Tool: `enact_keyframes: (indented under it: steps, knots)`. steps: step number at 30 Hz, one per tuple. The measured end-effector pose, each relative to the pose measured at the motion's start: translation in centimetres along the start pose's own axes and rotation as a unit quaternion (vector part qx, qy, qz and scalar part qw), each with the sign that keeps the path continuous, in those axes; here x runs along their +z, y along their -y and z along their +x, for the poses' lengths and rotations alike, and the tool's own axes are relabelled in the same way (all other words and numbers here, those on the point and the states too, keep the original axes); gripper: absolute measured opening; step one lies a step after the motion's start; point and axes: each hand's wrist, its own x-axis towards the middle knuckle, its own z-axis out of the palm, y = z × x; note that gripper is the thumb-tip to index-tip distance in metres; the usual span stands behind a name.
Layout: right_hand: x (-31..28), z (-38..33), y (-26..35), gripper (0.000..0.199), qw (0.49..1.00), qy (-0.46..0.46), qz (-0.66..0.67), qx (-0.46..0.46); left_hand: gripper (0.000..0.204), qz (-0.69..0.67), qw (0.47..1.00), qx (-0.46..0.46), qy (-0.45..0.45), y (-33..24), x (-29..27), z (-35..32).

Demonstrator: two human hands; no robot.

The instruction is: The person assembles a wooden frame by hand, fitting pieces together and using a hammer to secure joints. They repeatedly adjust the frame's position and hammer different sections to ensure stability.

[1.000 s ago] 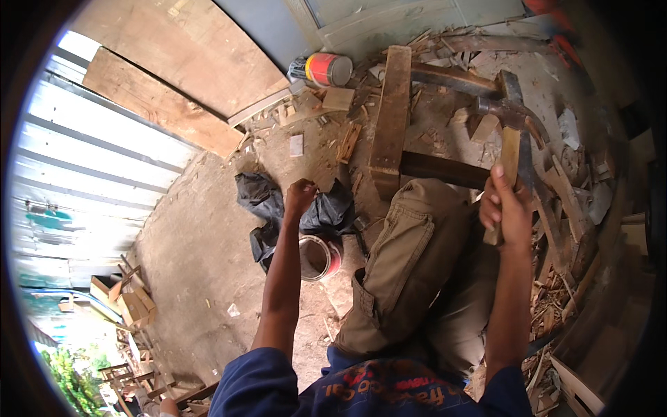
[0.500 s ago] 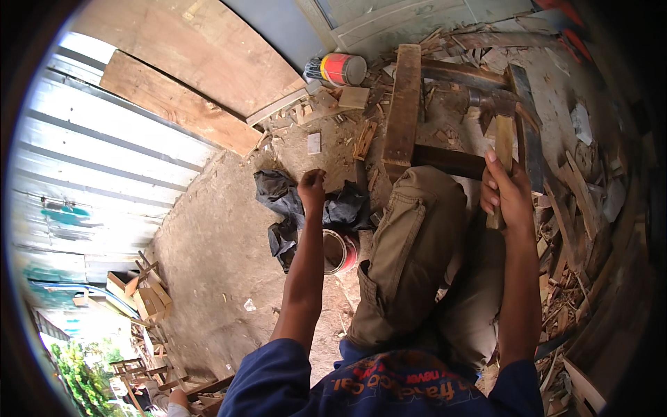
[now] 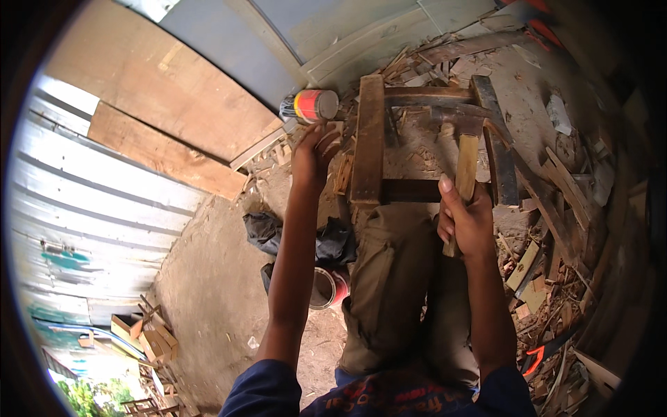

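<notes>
My right hand (image 3: 467, 221) is wrapped around the wooden handle of a hammer (image 3: 467, 163). Its dark metal head is over a rectangular wooden frame (image 3: 368, 139) of thick, worn bars, like a stool or chair frame, in front of my knees. My left hand (image 3: 315, 154) is raised just left of the frame's left bar, apart from it. Its fingers are loosely bent with gaps between them, and I see nothing in them; the palm side is hidden. Below my left hand lies crumpled black plastic (image 3: 335, 242), beside an open round can (image 3: 325, 288) with a red side.
A red, yellow and black can (image 3: 310, 106) lies on its side by the wall. Plywood sheets (image 3: 167, 90) lean at the upper left against corrugated metal. Wood scraps (image 3: 531, 278) are heaped on the right, with an orange-and-black handle (image 3: 533, 360) among them. Cardboard boxes (image 3: 156, 344) stand at lower left.
My left hand has risen from over the black plastic to beside the frame, its fingers loosening. My right hand still grips the hammer. The whole view has shifted slightly.
</notes>
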Motion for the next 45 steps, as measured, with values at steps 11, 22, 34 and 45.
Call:
enact_keyframes:
  steps: [11, 22, 34, 45]
  knots:
    - [-3.4, 1.4, 1.3, 0.034, 1.0, -0.016, -0.009, 0.025, 0.033, 0.325, 0.912, 0.247, -0.037, 4.3, 9.3, 17.0]
    - [-5.2, 3.2, 1.0, 0.046, 0.998, 0.011, -0.023, 0.056, 0.027, 0.408, 0.868, 0.266, -0.095, 8.5, 8.5, 20.9]
    - [-5.9, 3.7, 1.1, 0.041, 0.994, 0.055, -0.003, 0.093, 0.012, 0.526, 0.767, 0.357, -0.087, 9.0, 9.9, 19.4]
    - [-6.6, 4.3, 1.4, 0.04, 0.996, 0.048, 0.002, 0.078, 0.008, 0.559, 0.743, 0.338, -0.146, 9.5, 11.3, 20.3]
